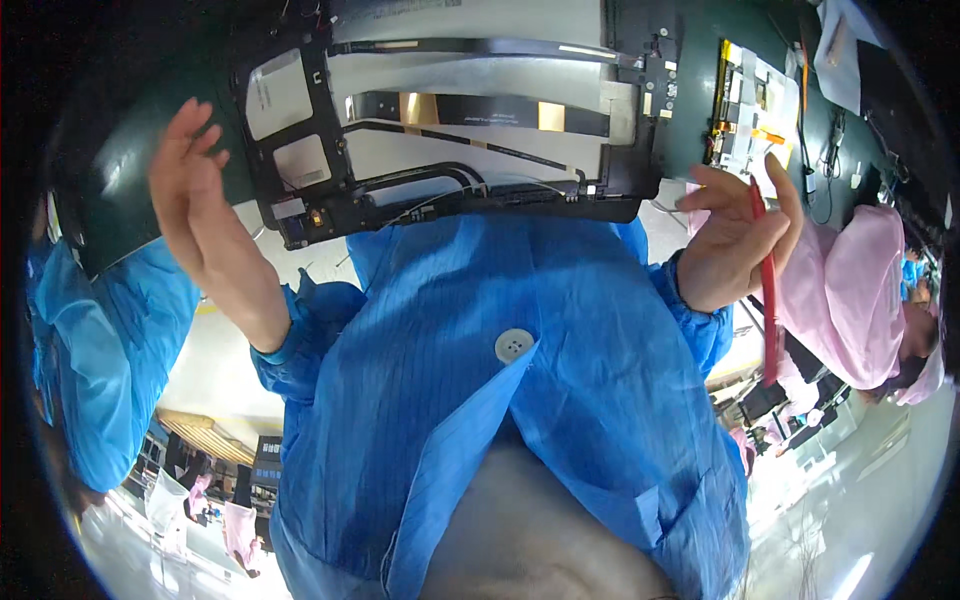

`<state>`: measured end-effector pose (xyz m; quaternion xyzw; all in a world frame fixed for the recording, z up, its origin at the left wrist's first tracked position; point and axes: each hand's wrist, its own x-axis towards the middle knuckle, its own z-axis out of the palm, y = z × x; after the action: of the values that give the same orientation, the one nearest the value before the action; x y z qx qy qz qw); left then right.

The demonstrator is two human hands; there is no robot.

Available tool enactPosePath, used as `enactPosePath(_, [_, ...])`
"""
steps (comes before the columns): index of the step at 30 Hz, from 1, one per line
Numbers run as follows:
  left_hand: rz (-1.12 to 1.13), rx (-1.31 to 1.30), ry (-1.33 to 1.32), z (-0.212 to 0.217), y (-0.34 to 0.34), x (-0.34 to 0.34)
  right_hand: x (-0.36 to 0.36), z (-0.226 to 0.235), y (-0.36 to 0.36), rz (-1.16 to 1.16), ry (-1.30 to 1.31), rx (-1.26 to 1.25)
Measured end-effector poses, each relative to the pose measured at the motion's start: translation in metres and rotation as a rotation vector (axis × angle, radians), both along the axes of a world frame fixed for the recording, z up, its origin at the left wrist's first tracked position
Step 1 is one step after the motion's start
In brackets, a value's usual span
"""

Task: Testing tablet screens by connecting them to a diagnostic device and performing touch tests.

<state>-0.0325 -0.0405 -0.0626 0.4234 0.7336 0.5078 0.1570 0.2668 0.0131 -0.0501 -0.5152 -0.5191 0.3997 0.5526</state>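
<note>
My left hand [205, 225] is raised at the left with its fingers apart and holds nothing; it is beside the left edge of a black device frame [300, 130]. That frame lies open on a green mat [700, 60], with flat black ribbon cables [470, 110] running across a pale inner panel. My right hand [735, 240] is raised at the right, just off the frame's right corner, and grips a slim red stick-like tool [768, 300] that points down past my wrist. My blue coat [520, 400] with a white button [514, 345] fills the middle.
A small board with yellow and orange parts [745, 110] lies on the mat right of the frame, with papers [840, 50] beyond it. A person in a pink coat [850, 290] is at the right, and another in blue [90, 350] at the left.
</note>
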Motion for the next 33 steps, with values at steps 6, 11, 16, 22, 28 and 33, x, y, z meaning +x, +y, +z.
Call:
enactPosePath(6, [-0.068, -0.083, -0.225, -0.002, 0.003, 0.016, 0.004, -0.005, 0.001, 0.252, -0.46, -0.19])
enactPosePath(11, [-0.176, -0.119, -0.283, -0.002, 0.007, 0.005, 0.005, -0.01, -0.002, 0.09, -0.412, -0.2])
enactPosePath(16, [-0.276, -0.171, -0.12, 0.005, 0.02, -0.006, -0.005, -0.015, -0.003, 0.132, -0.371, -0.12])
enactPosePath(22, [-0.369, -0.062, -0.399, 0.019, 0.016, 0.027, 0.008, 0.001, -0.008, -0.028, -0.026, -0.072])
enactPosePath(28, [-0.636, -0.089, -0.8, 0.031, 0.042, 0.084, 0.087, 0.045, -0.014, -0.149, 0.236, -0.29])
enactPosePath(33, [-0.92, 0.038, -0.89, 0.04, 0.087, 0.123, 0.136, 0.085, -0.001, -0.311, 0.4, -0.136])
